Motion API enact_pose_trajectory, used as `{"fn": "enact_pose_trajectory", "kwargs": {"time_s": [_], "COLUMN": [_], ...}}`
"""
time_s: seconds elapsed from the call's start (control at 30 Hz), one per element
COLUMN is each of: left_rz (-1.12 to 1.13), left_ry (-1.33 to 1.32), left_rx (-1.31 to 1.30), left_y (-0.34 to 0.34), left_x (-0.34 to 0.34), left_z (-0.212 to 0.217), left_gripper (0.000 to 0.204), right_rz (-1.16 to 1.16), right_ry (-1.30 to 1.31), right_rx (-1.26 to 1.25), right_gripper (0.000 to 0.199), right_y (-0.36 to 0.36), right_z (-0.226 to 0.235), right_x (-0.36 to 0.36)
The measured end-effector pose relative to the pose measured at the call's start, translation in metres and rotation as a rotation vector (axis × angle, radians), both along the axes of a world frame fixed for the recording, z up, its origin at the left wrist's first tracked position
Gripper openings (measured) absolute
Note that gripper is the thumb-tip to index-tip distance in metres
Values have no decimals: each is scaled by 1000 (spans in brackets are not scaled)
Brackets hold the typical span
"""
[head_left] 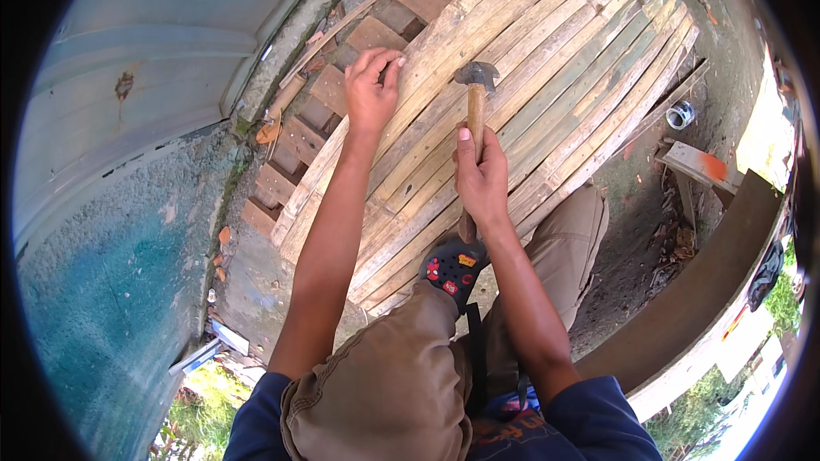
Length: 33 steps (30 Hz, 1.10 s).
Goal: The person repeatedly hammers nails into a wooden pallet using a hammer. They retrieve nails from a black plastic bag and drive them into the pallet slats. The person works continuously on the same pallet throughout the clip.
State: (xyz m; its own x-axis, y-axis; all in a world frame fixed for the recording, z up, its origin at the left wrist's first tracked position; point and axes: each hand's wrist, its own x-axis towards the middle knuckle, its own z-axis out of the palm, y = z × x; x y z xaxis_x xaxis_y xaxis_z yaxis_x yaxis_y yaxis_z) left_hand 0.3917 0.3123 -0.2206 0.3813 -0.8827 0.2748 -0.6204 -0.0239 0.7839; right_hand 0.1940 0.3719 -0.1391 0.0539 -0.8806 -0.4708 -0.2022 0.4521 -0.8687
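Observation:
My right hand [483, 172] is wrapped around the wooden handle of a claw hammer [476, 102], thumb laid along it. The dark metal head points away from me, above the bamboo slats [427, 149]. Over the left edge of the slats, my left hand [372, 90] has its fingers curled in and the thumb close to the index finger. Whatever may be between those fingertips is too small to make out. One of my feet, in a dark clog [453, 269], rests at the near end of the slats, just below the hammer's handle.
Wooden blocks [301, 138] line the left side of the slats. A blue-green wall [111, 290] and metal sheeting [162, 43] stand further left. To the right are an open can [680, 114], a board with an orange mark [700, 162] and a curved brown panel [700, 307].

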Motion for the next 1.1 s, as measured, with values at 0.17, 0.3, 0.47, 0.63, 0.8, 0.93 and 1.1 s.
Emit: {"fn": "enact_pose_trajectory", "kwargs": {"time_s": [0.17, 0.3, 0.47, 0.63, 0.8, 0.93, 1.1], "left_rz": [-18, -16, 0, -10, -4, -3, -9], "left_ry": [-133, -131, -125, -146, -115, -105, -132], "left_rx": [-45, -35, -57, -61, -40, -60, -64], "left_y": [1, 3, 4, 4, 4, 4, 4], "left_x": [-2, -4, -4, -4, -5, -5, -5], "left_z": [0, 0, 2, 5, 6, 4, 2], "left_gripper": [14, 14, 14, 15, 16, 14, 14], "right_rz": [105, 266, 304, 378, 348, 331, 402], "right_ry": [35, 162, 134, 223, 177, 148, 276], "right_rx": [-3, -144, -292, -198, -309, -293, -245], "right_gripper": [34, 35, 35, 34, 32, 31, 30], "right_y": [-8, -21, -31, -34, -37, -36, -36], "right_z": [15, 23, 24, 19, 16, 16, 11], "right_x": [10, 23, 36, 37, 37, 36, 33]}}
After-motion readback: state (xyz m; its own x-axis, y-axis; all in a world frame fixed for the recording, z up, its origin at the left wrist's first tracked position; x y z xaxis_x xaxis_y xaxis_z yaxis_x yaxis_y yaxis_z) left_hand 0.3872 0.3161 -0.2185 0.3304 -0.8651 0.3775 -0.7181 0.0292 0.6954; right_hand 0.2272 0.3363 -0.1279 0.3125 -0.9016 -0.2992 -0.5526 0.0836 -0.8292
